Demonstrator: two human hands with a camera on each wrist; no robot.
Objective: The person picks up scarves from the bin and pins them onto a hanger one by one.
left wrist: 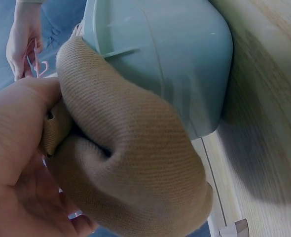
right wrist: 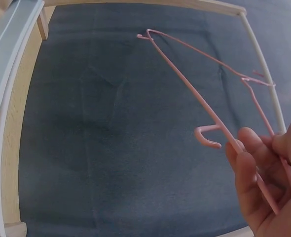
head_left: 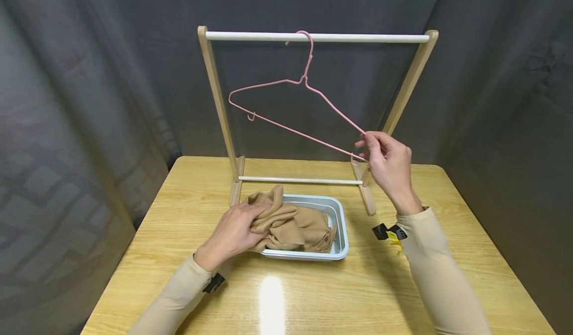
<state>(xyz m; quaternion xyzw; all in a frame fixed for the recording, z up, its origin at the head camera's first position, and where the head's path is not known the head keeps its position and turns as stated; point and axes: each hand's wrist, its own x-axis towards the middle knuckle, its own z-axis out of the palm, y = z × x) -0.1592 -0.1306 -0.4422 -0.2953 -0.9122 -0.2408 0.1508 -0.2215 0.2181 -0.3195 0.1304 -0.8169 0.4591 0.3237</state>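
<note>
A pink clothes hanger (head_left: pixel 291 126) hangs by its hook over the white top bar of a small wooden rack, tilted down toward the right. My right hand (head_left: pixel 390 163) grips its right corner, with fingers curled round the wire in the right wrist view. Lower left, my left hand (head_left: pixel 235 230) holds a bunched part of a tan fringed scarf (head_left: pixel 309 225). In the left wrist view the scarf's fold (left wrist: pixel 135 158) bulges out of the grasp, over the side of a pale blue tub (left wrist: pixel 185 59). The rest of the scarf lies in the tub.
The rack's wooden posts (head_left: pixel 218 101) stand on feet at the back of the wooden table (head_left: pixel 322 295), joined low down by a thin white bar (head_left: pixel 300 180). Dark grey curtains (head_left: pixel 506 101) surround the table behind and at both sides.
</note>
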